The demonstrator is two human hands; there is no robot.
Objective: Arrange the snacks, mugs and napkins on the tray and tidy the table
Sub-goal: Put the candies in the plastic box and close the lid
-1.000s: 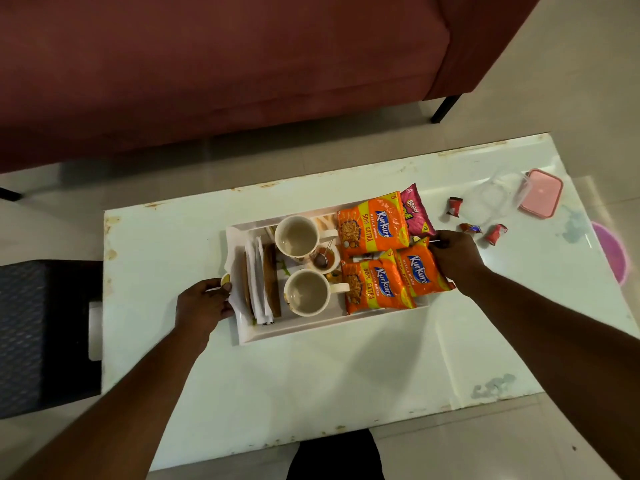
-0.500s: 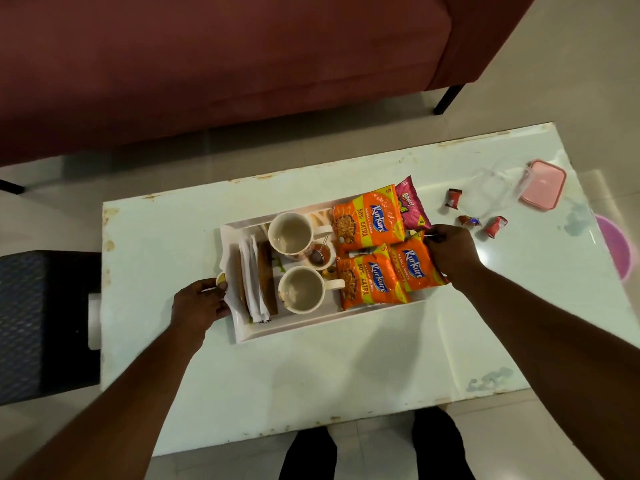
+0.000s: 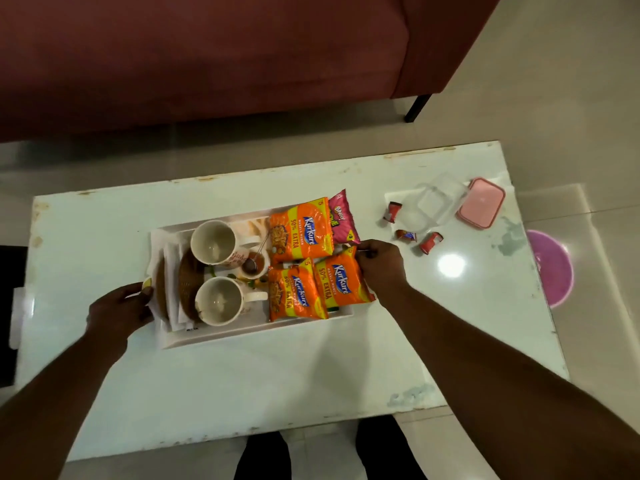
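Both hands grip the white tray (image 3: 242, 336) by its ends: the left hand (image 3: 119, 311) closes on the napkin-side edge, the right hand (image 3: 379, 263) on the snack-side edge. It sits mid-table (image 3: 104, 393), holding two mugs (image 3: 213, 243), napkins (image 3: 170, 271), three orange snack packets (image 3: 299, 233) and a pink packet (image 3: 341, 218). Small wrapped candies (image 3: 429, 242), a clear container (image 3: 434, 202) and its pink lid (image 3: 480, 202) lie to the right.
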